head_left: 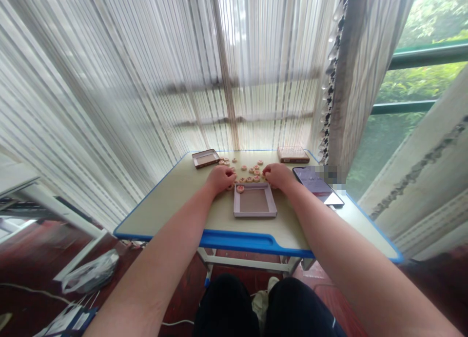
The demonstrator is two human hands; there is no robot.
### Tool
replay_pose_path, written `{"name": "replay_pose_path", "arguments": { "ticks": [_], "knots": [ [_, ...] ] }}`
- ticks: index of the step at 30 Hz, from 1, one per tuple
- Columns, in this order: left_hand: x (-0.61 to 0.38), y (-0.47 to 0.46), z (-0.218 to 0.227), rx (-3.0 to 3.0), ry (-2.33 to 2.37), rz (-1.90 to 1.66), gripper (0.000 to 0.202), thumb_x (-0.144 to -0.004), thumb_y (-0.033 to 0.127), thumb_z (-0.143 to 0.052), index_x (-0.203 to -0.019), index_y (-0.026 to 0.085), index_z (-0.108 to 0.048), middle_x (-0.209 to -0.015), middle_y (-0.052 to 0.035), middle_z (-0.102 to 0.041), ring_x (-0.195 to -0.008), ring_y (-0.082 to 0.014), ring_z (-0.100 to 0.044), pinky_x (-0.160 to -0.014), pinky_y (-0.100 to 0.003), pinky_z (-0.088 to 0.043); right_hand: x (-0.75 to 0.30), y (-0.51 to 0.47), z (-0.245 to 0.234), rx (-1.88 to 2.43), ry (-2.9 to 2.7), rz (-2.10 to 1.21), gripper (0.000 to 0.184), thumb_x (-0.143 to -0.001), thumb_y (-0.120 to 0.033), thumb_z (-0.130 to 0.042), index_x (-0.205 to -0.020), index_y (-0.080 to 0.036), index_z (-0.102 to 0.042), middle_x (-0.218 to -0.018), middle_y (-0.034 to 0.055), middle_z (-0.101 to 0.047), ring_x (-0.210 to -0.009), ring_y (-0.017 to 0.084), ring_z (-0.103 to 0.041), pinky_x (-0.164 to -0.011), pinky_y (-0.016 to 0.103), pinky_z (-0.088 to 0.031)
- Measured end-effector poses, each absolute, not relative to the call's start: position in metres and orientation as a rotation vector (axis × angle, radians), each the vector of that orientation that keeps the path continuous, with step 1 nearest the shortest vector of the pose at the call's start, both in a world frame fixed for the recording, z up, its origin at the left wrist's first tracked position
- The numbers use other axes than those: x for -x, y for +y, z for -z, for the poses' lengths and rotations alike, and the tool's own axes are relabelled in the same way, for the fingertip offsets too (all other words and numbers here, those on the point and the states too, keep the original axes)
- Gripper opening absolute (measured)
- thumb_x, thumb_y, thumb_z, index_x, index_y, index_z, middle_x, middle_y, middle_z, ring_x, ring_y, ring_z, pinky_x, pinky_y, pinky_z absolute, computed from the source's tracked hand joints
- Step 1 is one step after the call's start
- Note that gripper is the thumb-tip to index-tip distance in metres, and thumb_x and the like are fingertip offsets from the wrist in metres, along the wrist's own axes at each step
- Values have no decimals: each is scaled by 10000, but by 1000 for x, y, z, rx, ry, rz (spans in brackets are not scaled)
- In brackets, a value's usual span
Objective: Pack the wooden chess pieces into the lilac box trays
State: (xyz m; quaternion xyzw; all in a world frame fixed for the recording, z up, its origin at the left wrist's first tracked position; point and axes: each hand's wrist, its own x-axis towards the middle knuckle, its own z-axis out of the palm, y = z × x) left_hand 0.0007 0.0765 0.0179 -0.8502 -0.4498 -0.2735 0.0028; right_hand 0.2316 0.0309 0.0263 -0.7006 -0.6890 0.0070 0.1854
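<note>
Several round wooden Chinese chess pieces (249,179) with red markings lie scattered on the desk between my hands. My left hand (220,178) is closed, its fingers curled down among the pieces left of the box; what they hold, if anything, is hidden. My right hand (277,174) pinches at the right edge of the group, and a pale chess piece (263,173) shows at its fingertips. In front of the loose pieces is an open shallow box (255,213). One chess piece (240,188) lies inside its far left corner.
A second shallow open box (205,158) stands at the far left, and a flat box (293,154) at the far right. A phone (317,186) lies right of my right hand. The desk (164,200) has a blue edge; curtains (183,73) hang behind it.
</note>
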Motion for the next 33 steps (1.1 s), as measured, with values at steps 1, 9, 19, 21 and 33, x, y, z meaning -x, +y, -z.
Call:
{"name": "replay_pose_path", "arguments": {
  "ticks": [1, 9, 19, 21, 33],
  "knots": [
    [0, 76, -18, 2663, -1419, 858, 282, -751, 354, -519, -703, 157, -716, -660, -31, -634, -639, -134, -513, -614, -252, -354, -233, 32, -26, 1982, -1911, -37, 316, -773, -248, -493, -1015, -245, -696, -993, 69, -691, -905, 218, -610, -761, 306, -443],
    [1, 76, -19, 2661, -1465, 824, 286, -750, 361, -518, -706, 160, -716, -662, -30, -639, -639, -135, -512, -616, -254, -354, -234, 33, -24, 2040, -1897, -30, 335, -747, -423, -544, -939, -210, -718, -954, 105, -699, -895, 241, -621, -768, 320, -452],
    [1, 73, -20, 2658, -1438, 805, 312, -761, 373, -502, -680, 150, -705, -664, -39, -639, -649, -135, -517, -630, -251, -358, -236, 33, -24, 2048, -1876, -40, 339, -742, -356, -539, -989, -188, -698, -988, 122, -682, -921, 242, -609, -785, 319, -438],
    [1, 74, -20, 2664, -1425, 804, 318, -763, 375, -499, -670, 149, -702, -666, -42, -640, -643, -136, -516, -623, -253, -353, -236, 32, -26, 2064, -1865, -65, 285, -742, -341, -543, -922, -195, -709, -929, 113, -689, -878, 238, -615, -755, 317, -436],
    [2, 74, -21, 2643, -1407, 816, 262, -739, 339, -530, -690, 163, -718, -655, -50, -649, -650, -150, -524, -644, -264, -379, -180, 0, -34, 1275, -2297, -38, 225, -758, -381, -618, -908, -236, -701, -987, 66, -626, -934, 190, -560, -879, 301, -387]
  ]
}}
